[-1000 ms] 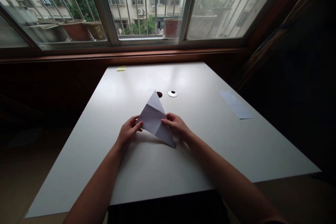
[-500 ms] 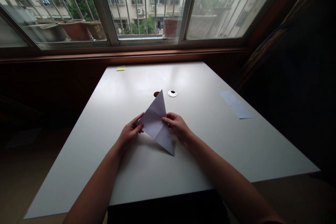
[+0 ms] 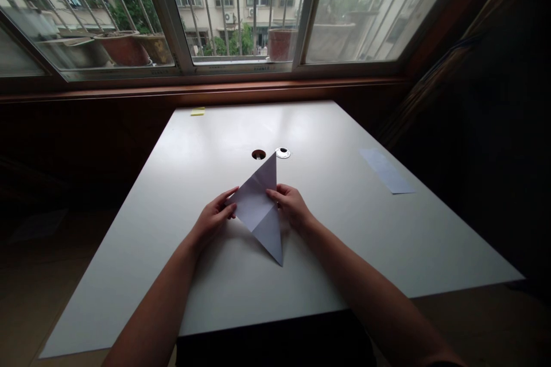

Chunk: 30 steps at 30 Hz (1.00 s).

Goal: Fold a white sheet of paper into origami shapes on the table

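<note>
A folded sheet of white paper (image 3: 256,204), creased into a pointed, roughly triangular shape, is held between my two hands above the table. My left hand (image 3: 214,212) pinches its left corner between thumb and fingers. On the right edge, my right hand (image 3: 291,203) grips the paper with the thumb on the near face and the fingers behind, partly hidden. One point of the paper aims toward the window, and another points down toward me.
The white table (image 3: 163,183) has a round hole (image 3: 259,154) and a metal ring cover (image 3: 283,153) near its middle. A strip of paper (image 3: 387,172) lies at the right edge. Yellow sticky notes (image 3: 198,111) lie at the far left corner, below the barred window (image 3: 241,6).
The paper has turned slightly in my hands: its upper point has shifted right, and its lower point has dropped a little toward me. Both hands keep nearly the same places.
</note>
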### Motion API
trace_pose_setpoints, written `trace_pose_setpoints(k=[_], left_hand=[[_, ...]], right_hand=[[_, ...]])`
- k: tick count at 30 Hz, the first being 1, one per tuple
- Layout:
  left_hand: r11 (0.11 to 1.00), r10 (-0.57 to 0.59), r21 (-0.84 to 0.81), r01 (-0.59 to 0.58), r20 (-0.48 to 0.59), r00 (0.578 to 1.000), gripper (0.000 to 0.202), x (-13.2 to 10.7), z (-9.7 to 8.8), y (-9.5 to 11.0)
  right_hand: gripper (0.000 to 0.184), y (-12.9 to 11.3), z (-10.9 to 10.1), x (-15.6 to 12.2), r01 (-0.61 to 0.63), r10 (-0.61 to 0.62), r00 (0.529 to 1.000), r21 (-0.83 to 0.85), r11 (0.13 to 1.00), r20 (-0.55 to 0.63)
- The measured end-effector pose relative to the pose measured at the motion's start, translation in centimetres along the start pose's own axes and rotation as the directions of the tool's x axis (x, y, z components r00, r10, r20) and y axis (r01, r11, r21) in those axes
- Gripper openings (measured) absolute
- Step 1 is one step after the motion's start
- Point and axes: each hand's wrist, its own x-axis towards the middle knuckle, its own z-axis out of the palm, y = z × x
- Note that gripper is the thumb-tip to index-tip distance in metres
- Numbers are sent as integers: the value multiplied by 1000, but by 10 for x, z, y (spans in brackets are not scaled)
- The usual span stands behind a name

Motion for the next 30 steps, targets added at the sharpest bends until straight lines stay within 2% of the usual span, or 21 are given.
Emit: trace_pose_setpoints(k=[5, 9, 13, 16, 20, 26, 30], left_hand=[[999, 45, -20, -48, -149, 988, 47, 3, -2, -5], [991, 101, -51, -124, -325, 940, 37, 7, -6, -11], [987, 86, -92, -134, -401, 912, 32, 8, -9, -13], [983, 53, -141, -117, -391, 919, 35, 8, -9, -11], [969, 26, -228, -100, -308, 951, 43, 6, -6, -7], [993, 74, -67, -95, -262, 962, 43, 4, -5, -5], [997, 39, -57, -49, -164, 986, 47, 2, -4, -3]], right_hand=[[35, -8, -1, -2, -33, 34, 997, -6, 999, 64], [34, -14, -3, -6, -88, 103, 981, -99, 991, 162], [34, -18, -5, -8, -107, 129, 976, -125, 986, 178], [34, -17, -5, -9, -93, 111, 979, -111, 989, 169], [35, -14, -4, -9, -77, 90, 984, -87, 993, 156], [37, -10, -4, -7, -64, 78, 987, -100, 993, 138], [38, -10, -3, -7, -67, 94, 981, -157, 985, 172]])
